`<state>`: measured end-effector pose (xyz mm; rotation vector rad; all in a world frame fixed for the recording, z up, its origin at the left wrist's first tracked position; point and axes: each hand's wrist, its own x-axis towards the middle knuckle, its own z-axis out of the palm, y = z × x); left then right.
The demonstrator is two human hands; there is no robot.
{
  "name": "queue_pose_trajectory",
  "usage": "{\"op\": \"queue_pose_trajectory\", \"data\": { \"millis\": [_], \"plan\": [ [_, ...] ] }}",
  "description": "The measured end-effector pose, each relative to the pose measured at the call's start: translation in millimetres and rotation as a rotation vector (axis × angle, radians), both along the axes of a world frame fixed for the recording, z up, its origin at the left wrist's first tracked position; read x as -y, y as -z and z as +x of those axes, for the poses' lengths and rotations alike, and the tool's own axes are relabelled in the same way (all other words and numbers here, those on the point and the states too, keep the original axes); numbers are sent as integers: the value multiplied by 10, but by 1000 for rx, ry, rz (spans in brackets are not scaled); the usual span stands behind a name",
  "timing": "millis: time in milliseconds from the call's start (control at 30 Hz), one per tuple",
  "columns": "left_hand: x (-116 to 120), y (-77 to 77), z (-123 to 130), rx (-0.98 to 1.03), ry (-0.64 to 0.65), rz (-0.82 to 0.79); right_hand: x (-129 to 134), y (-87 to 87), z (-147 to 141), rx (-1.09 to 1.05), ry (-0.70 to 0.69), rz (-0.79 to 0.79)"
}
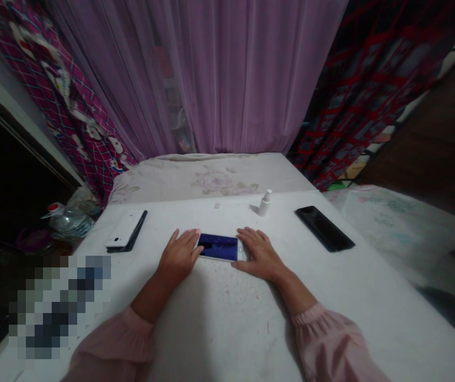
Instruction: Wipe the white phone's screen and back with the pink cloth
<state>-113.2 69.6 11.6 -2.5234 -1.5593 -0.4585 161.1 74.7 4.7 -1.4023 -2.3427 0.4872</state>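
A white-framed phone (pixel 218 247) with a dark blue screen lies sideways on the white table between my hands. My left hand (pixel 180 253) rests at its left end, fingers spread, with something small and pink under the fingertips. On the right end, my right hand (pixel 260 254) has its thumb at the near corner and its fingers at the far corner, spread apart. Both hands touch the phone, which stays flat on the cloth.
A small white spray bottle (pixel 264 203) stands beyond the phone, near a little pale square (pixel 217 206). Stacked phones (pixel 126 231) lie at left, a black phone (pixel 324 228) at right. Blurred blocks cover the lower left. Purple curtains (pixel 227 79) hang behind.
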Motion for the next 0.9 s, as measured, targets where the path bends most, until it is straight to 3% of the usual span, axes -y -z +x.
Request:
{"op": "queue_pose_trajectory", "data": {
  "millis": [133, 300, 567, 900],
  "plan": [
    [0, 6, 36, -11, -14, -2, 3, -6, -5, 7, 2, -1],
    [220, 22, 6, 8, 7, 52, 4, 13, -5, 5, 6, 15],
    [480, -27, -74, -36, 12, -30, 3, -16, -11, 4, 5, -6],
    [117, -16, 27, -24, 4, 40, 2, -24, -7, 1, 4, -20]
  ]
}}
